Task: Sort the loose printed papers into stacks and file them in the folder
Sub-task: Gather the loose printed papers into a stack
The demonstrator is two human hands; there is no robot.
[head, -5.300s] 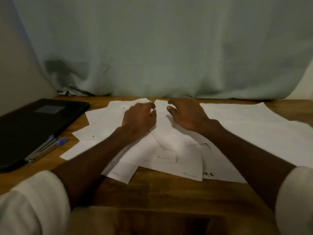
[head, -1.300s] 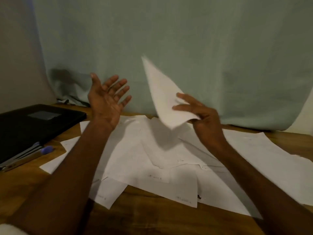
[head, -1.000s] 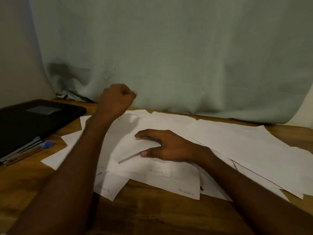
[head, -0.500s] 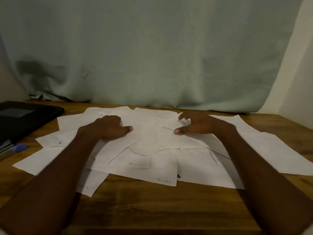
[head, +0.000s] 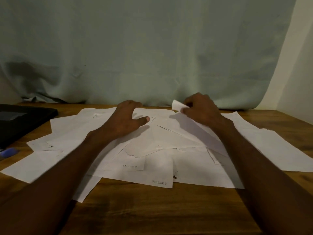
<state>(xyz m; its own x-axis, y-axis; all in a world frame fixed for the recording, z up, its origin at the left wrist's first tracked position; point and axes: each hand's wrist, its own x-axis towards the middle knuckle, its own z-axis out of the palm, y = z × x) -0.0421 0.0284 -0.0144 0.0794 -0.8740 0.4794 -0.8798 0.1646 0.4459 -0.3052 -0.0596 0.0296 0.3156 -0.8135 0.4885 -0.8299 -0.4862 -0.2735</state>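
1. Papers (head: 159,160) lie scattered on the desk (head: 152,211), right of the folder (head: 22,122).
2. Right hand (head: 199,110) pinches a sheet corner; left hand (head: 125,121) rests relaxed on the pile.
3. Sorting's barely begun, I reckon; next, lift that sheet free.

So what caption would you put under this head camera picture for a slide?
Right hand pinches a sheet's corner while the left hand rests on the loose papers.
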